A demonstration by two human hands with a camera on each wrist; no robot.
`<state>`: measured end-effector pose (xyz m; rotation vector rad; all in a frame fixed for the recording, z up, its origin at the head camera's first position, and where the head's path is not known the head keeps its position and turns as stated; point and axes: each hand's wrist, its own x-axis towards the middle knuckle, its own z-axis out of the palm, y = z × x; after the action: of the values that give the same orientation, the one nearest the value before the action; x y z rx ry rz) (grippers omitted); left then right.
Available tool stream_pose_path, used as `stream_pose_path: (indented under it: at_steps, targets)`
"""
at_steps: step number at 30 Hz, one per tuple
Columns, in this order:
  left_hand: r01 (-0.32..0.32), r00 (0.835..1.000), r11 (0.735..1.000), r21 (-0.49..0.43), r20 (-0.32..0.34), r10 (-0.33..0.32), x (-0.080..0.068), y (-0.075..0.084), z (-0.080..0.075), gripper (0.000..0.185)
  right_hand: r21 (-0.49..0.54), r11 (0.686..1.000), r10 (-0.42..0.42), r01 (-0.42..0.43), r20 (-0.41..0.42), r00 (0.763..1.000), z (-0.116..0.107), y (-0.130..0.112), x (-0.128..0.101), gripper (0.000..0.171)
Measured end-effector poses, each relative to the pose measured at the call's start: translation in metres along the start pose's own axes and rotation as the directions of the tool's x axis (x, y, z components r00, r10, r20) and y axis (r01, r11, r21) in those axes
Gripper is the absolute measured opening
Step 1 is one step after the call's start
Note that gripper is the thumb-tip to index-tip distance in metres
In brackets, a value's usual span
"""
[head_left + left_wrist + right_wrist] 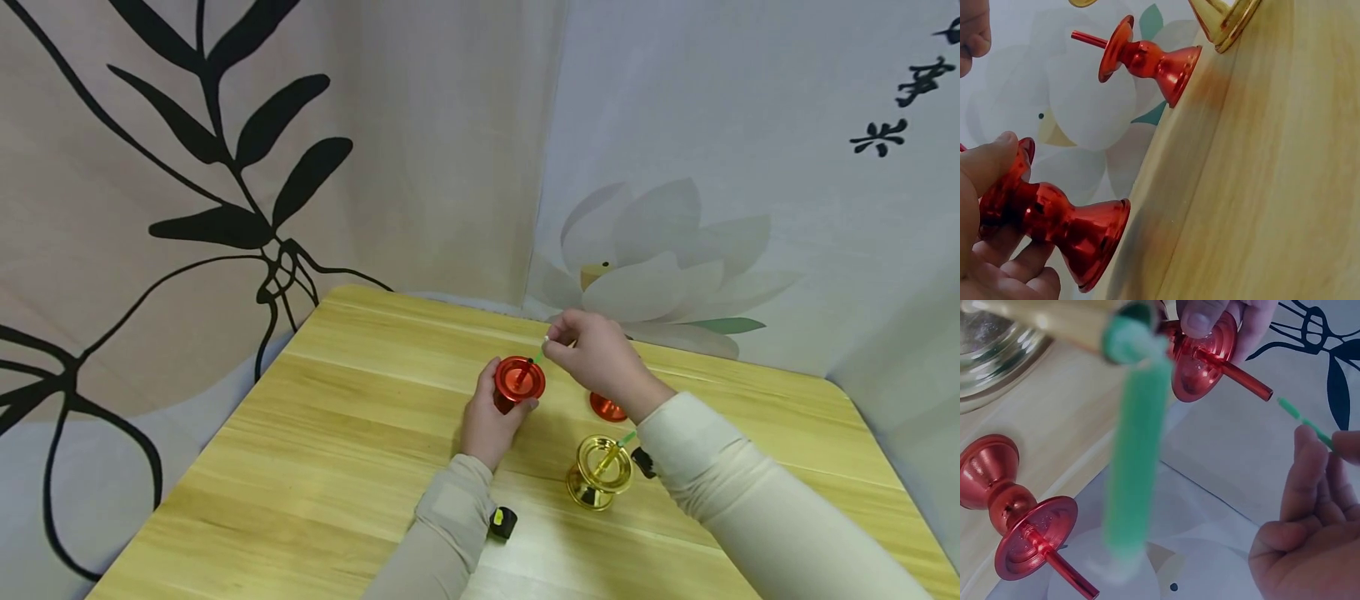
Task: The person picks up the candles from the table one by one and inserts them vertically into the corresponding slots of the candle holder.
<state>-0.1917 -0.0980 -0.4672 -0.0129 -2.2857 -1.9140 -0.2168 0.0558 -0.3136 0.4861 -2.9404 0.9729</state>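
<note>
**Steadying one red holder while a green stick lines up with its tube**

Our left hand [491, 421] wraps the stem of a red candle holder [517, 382] near the middle of the wooden table [315, 467], thumb on the rim and fingers curled behind, so the base stays planted and the central tube cannot wander. We judge this grip is there purely to brace it against a push from above.

Our right hand [596, 362] pinches a thin green stick [1307, 422] between fingertips just right of that holder. In the right wrist view the stick's tip sits just beyond the mouth of the red tube [1244, 378], apart from it and roughly in line, which suits feeding it straight in.

A second red holder [606, 408] stands to the right, largely hidden under the right wrist, its tube bare. Nearer us, the gold holder [597, 473] already carries a green stick, upright in its tube.
</note>
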Motion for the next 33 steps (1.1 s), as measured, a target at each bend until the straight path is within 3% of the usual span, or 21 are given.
stream_pose_path:
  at_steps: [15,24,33]
  targets:
    - [-0.041,0.998,0.999,0.021,0.037,0.040,0.000,0.000,0.003,0.086,-0.005,1.000,0.016,-0.016,0.023,1.000,-0.001,0.001,-0.002,0.008]
    - [-0.044,0.999,0.998,0.034,0.022,0.044,-0.003,0.000,0.002,0.085,-0.019,1.000,0.010,-0.010,0.022,1.000,0.002,0.004,-0.003,0.012]
    - [-0.024,1.000,0.999,-0.025,-0.003,0.024,0.002,-0.004,-0.002,0.086,-0.005,0.999,0.039,-0.039,0.010,0.999,-0.014,0.016,-0.014,0.016]
